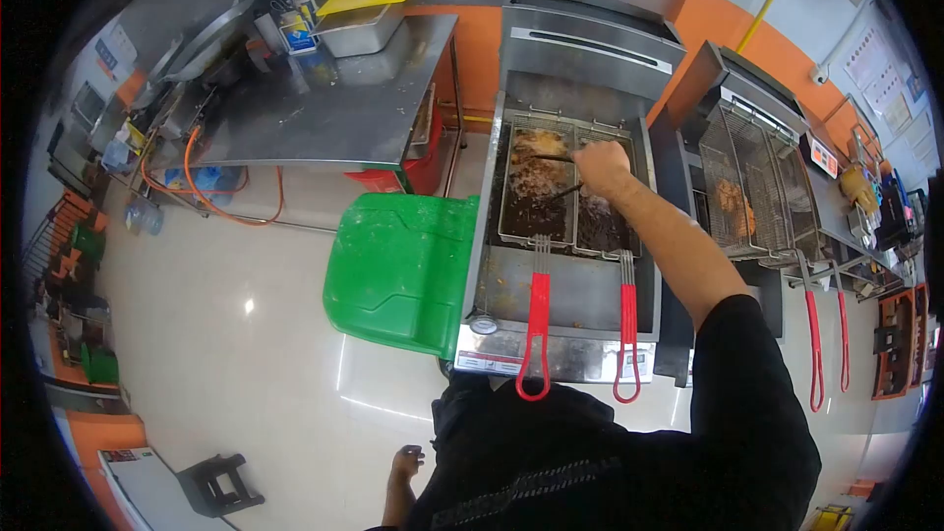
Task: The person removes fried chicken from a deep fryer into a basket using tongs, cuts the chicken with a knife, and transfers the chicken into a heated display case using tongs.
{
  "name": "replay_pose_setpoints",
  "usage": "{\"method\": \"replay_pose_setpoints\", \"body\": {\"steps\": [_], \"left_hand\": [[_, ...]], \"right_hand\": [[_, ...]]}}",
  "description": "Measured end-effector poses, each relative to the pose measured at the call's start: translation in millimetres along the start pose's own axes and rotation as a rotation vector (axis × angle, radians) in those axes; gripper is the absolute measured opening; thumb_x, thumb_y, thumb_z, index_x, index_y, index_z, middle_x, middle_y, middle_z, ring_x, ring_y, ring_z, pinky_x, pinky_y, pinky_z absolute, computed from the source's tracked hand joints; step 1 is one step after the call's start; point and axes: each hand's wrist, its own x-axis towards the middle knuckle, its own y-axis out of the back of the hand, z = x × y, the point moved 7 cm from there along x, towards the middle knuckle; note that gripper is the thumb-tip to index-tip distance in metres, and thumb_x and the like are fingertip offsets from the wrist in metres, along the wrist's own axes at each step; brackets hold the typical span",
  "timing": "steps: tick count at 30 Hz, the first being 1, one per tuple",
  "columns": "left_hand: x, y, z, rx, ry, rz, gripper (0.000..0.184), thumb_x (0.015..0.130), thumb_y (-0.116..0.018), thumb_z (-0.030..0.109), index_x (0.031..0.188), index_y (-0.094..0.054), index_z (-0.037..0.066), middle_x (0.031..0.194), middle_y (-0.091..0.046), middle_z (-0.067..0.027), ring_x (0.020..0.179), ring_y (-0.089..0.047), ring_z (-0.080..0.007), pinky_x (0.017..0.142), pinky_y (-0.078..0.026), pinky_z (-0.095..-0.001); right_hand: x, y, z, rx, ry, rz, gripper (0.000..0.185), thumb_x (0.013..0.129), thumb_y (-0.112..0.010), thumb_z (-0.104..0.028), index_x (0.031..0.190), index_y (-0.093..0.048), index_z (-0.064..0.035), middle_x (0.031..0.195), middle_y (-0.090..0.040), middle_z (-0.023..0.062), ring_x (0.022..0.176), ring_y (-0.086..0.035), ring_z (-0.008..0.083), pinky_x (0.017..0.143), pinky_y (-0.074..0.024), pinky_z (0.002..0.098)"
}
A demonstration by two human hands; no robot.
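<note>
the right hand (pixel 602 169) is closed around what look like dark, slender tongs (pixel 559 157), their two arms spread wide. just left of it and below lies the frying food (pixel 539 180), rough, pale-brown lumps in the left basket (pixel 516 237), among dark, bubbling oil (pixel 544 219). that bare hand sits low over the heat, so spatter could burn it, most likely if a lump slipped from the tips and dropped. the tips might also snag the wire mesh or tear a soft crust. under the wrist is the right basket (pixel 602 255), whose thin metal rim could scorch the forearm if it sank. nearer the body, two red handles (pixel 539 307), smooth and looped, jut past the front of the steel fryer (pixel 580 285); a bump from the torso could jolt the baskets. the left hand (pixel 408 460) hangs well apart, fingers partly curled; whether it holds anything i cannot tell. farther left of the right hand are a dusty, moulded green plastic lid (pixel 398 275) and a dull, flat steel table (pixel 324 118).
</note>
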Motion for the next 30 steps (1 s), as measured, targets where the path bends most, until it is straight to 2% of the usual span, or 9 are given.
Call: {"method": "replay_pose_setpoints", "body": {"steps": [3,4,7,12,17,21,22,28,30], "left_hand": [[-40.5,0.8,22.7,0.208,0.149,0.062,0.024,0.092,-0.056,0.017,0.114,-0.057,0.009,0.1,-0.068,-0.0135,0.081,-0.066,-0.0236,0.057,-0.049,-0.0378],[-41.9,3.6,17.1,0.254,0.117,0.069,0.027,0.092,-0.057,0.023,0.116,-0.056,0.01,0.101,-0.069,-0.0129,0.08,-0.066,-0.0247,0.059,-0.049,-0.042],[-57.1,4.4,25.4,0.338,0.089,0.075,0.029,0.092,-0.058,0.026,0.115,-0.056,0.01,0.101,-0.069,-0.0128,0.08,-0.066,-0.0245,0.058,-0.049,-0.0405],[-51.9,4.7,27.6,0.269,0.089,0.06,0.028,0.092,-0.057,0.025,0.114,-0.057,0.007,0.099,-0.069,-0.0148,0.076,-0.066,-0.024,0.054,-0.048,-0.0374],[0.4,11.8,-1.9,0.093,0.064,0.031,0.024,0.092,-0.056,0.019,0.111,-0.058,0.005,0.095,-0.068,-0.0162,0.069,-0.065,-0.0226,0.051,-0.047,-0.0324],[8.5,9.0,14.1,-0.065,0.004,0.054,0.025,0.092,-0.055,0.018,0.108,-0.059,-0.001,0.094,-0.067,-0.0189,0.079,-0.066,-0.0245,0.062,-0.056,-0.0334],[8.1,8.3,21.3,-0.017,-0.013,0.04,0.027,0.092,-0.055,0.018,0.108,-0.058,-0.003,0.095,-0.066,-0.02,0.084,-0.067,-0.0255,0.069,-0.058,-0.0343],[7.3,9.2,23.6,-0.044,0.069,0.054,0.028,0.092,-0.057,0.019,0.109,-0.057,-0.003,0.095,-0.066,-0.0193,0.084,-0.066,-0.0256,0.069,-0.058,-0.0345],[5.4,9.6,21.7,0.003,0.008,0.046,0.028,0.093,-0.057,0.02,0.11,-0.057,-0.002,0.095,-0.067,-0.0184,0.083,-0.067,-0.0253,0.066,-0.057,-0.0347]], "right_hand": [[13.3,-16.9,-12.3,0.044,0.006,-0.038,0.046,0.069,-0.08,-0.039,0.102,-0.067,-0.0085,0.1,-0.068,0.0122,0.096,-0.066,0.0287,0.079,-0.0546,0.0384],[15.9,-22.1,-14.3,0.069,-0.001,-0.065,0.046,0.07,-0.08,-0.039,0.101,-0.067,-0.0083,0.101,-0.068,0.0123,0.097,-0.066,0.0289,0.079,-0.0546,0.0387],[14.5,-22.8,-16.6,0.089,0.003,-0.087,0.045,0.071,-0.079,-0.039,0.101,-0.067,-0.0071,0.101,-0.068,0.0126,0.096,-0.066,0.0303,0.08,-0.0542,0.0406],[-1.4,-20.1,-1.3,0.112,-0.017,-0.051,0.046,0.073,-0.076,-0.042,0.103,-0.067,-0.009,0.097,-0.068,0.0143,0.094,-0.066,0.0315,0.08,-0.0539,0.0418],[-24.4,-15.6,19.9,0.13,-0.056,-0.067,0.049,0.073,-0.075,-0.044,0.11,-0.065,-0.0133,0.094,-0.068,0.0144,0.092,-0.066,0.0314,0.079,-0.054,0.042],[-45.6,1.1,26.3,0.16,-0.055,-0.052,0.053,0.072,-0.076,-0.044,0.113,-0.064,-0.0142,0.094,-0.068,0.0145,0.092,-0.066,0.0318,0.078,-0.0541,0.0425],[-48.6,4.3,25.9,0.163,-0.051,-0.05,0.054,0.071,-0.076,-0.044,0.114,-0.064,-0.0143,0.094,-0.068,0.0145,0.092,-0.066,0.032,0.078,-0.0541,0.0426],[-40.9,-14.4,20.3,0.147,-0.062,-0.163,0.059,0.065,-0.08,-0.047,0.108,-0.066,-0.0101,0.094,-0.069,0.0143,0.094,-0.066,0.0308,0.077,-0.0542,0.042],[-40.6,-14.1,5.8,0.141,-0.056,-0.2,0.059,0.065,-0.082,-0.045,0.107,-0.065,-0.0062,0.096,-0.069,0.013,0.094,-0.067,0.0306,0.078,-0.0546,0.0408]]}}
